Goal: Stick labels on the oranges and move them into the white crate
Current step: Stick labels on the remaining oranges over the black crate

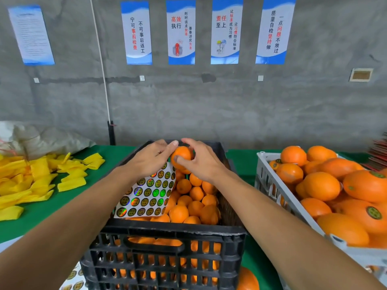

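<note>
Head view: the right hand [201,159] has its grip clamped around an orange [181,156], lifted over the far edge of the black crate [167,233] so its skin faces up for labelling. The left hand [151,158] pinches the label sheet [146,193] under its palm while its fingertip presses the orange's top, probably seating a sticker. The white crate [272,185], holding labelled oranges, waits at the table's right edge.
</note>
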The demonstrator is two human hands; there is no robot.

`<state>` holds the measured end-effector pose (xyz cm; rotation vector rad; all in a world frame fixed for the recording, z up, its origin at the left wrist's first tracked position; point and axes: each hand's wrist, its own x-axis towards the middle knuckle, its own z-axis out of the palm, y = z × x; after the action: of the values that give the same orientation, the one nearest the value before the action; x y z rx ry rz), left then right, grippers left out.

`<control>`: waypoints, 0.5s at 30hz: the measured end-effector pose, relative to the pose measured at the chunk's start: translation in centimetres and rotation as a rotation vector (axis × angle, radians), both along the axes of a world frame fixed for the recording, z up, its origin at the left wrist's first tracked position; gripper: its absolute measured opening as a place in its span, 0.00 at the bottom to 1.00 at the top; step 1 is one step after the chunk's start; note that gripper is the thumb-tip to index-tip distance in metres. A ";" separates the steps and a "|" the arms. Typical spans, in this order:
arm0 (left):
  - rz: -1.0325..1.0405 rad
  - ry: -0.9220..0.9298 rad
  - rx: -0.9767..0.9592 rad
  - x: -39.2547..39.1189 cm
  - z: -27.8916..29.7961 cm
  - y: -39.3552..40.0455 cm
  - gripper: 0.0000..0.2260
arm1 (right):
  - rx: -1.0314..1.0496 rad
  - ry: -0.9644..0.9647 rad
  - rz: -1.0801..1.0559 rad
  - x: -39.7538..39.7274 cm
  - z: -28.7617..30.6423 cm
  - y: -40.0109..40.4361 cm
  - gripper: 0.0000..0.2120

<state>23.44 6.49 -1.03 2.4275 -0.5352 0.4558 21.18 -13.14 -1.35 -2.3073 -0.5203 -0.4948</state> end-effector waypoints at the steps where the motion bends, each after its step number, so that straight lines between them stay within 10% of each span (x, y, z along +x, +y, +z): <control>1: 0.012 -0.001 0.031 0.1 -0.1 0.0 0.31 | -0.026 0.002 -0.002 0.1 -0.1 0.0 0.30; 15: -0.144 -0.066 -0.073 -0.8 0.2 -2.8 0.22 | -0.182 -0.084 -0.244 -3.5 1.7 -3.0 0.21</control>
<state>22.62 3.65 -0.87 2.2929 -0.7039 0.4864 17.68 -16.13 0.34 -2.5492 -0.3354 -0.6883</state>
